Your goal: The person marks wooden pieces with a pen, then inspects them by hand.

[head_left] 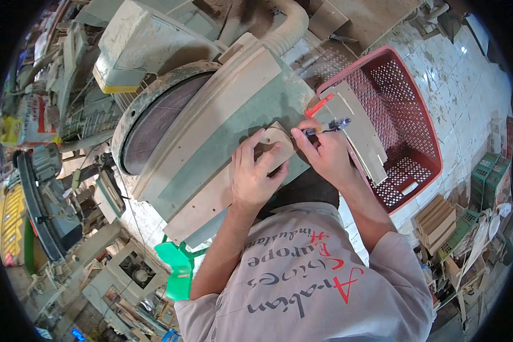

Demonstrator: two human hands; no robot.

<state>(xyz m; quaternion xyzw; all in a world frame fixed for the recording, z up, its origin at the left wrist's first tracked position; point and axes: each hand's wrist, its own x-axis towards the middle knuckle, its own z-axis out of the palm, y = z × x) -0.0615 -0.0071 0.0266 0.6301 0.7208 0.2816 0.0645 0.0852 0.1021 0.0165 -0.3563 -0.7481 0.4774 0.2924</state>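
My left hand (251, 178) presses down on a small pale wooden piece (281, 138) with a rounded end, its fingers and thumb curled around the near side. The piece lies on the work table (256, 108) of a disc sander. In my right hand (329, 159) is a pen (338, 124), pinched between thumb and fingers at the right edge of the wooden piece. Its tip is hard to make out. Just beyond my right hand lies a red marker (319, 106), by the table's right corner.
The sanding disc (165, 122) stands at the table's left. A red perforated basket (430, 128) is on the right, with flat wooden strips (356, 125) across its near side. A green plastic chair (176, 268) is below left. Stacked wooden boards (436, 222) sit at lower right.
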